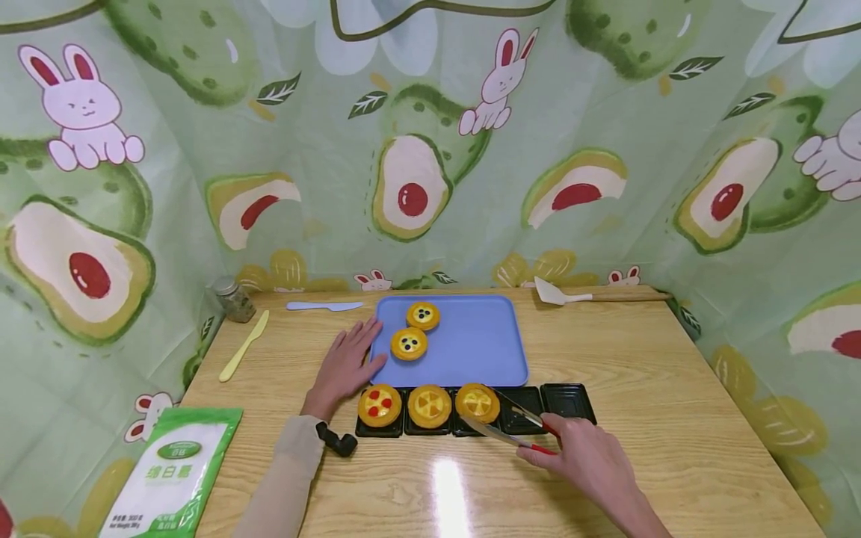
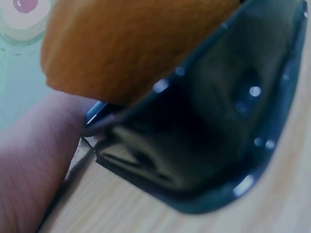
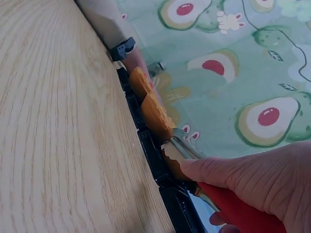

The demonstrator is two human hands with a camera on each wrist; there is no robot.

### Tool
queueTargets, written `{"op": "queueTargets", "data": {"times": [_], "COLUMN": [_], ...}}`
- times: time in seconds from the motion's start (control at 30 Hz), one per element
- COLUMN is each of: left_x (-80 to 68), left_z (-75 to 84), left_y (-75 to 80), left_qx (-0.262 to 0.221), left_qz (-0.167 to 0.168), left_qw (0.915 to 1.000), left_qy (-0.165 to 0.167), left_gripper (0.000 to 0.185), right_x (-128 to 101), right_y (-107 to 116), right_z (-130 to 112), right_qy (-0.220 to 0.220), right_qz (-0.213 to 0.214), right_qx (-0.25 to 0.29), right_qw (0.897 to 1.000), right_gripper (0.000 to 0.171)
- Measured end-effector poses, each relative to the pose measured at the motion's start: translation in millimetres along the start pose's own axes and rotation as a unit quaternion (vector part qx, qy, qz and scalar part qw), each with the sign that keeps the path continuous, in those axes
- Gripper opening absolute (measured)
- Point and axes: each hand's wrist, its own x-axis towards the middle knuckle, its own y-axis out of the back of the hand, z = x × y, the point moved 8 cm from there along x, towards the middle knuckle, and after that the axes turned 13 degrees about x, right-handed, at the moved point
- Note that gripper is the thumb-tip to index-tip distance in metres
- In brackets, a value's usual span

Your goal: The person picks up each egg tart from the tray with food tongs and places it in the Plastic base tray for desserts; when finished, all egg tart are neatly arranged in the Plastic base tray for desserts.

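The right hand [image 1: 592, 459] holds red-handled tongs [image 1: 518, 430], arms apart around the third tart [image 1: 477, 402] in the black cups [image 1: 568, 401] at lower centre; judging by this, the tart is about to be gripped, which calls for a gentle, even squeeze. The left hand [image 1: 346, 366], fingers straight, rests flat beside the blue tray [image 1: 471, 347]. The tart is golden with a yellow segmented top.

Left hand [image 1: 346, 366] flat, palm down, fingers straight and spread – fingertips at left edge of blue tray [image 1: 498, 351], forearm in beige sleeve running back toward body. Right hand [image 1: 592, 459] nearer body, right of tray's near edge – fingers curled round red-handled tongs [image 1: 514, 426], thumb on upper arm, tong tips pointing left.
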Motion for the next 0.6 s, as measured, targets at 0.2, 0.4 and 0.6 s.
{"op": "queueTargets", "data": {"times": [0.2,0.4,0.6], "left_x": [-0.3,0.3,-0.1], "left_z": [0.6,0.2,0.6], "left_y": [-0.8,-1.9,0.7], "left_qx": [0.000,0.001,0.000], "left_qz": [0.001,-0.003,-0.001], "left_qw": [1.0000,1.0000,1.0000], "left_qy": [0.000,0.000,-0.001], "left_gripper": [0.076,0.077,0.077], "right_x": [-0.1,0.2,1.7], "right_y": [-1.6,-2.3,-2.7], "right_z": [1.7,1.2,1.0], "right_qy": [0.001,0.007,0.011], "right_qz": [0.000,0.000,0.000], "right_qx": [-0.001,-0.005,-0.003], "right_qw": [1.000,1.000,1.000], "right_gripper": [0.046,0.047,0.046]}}
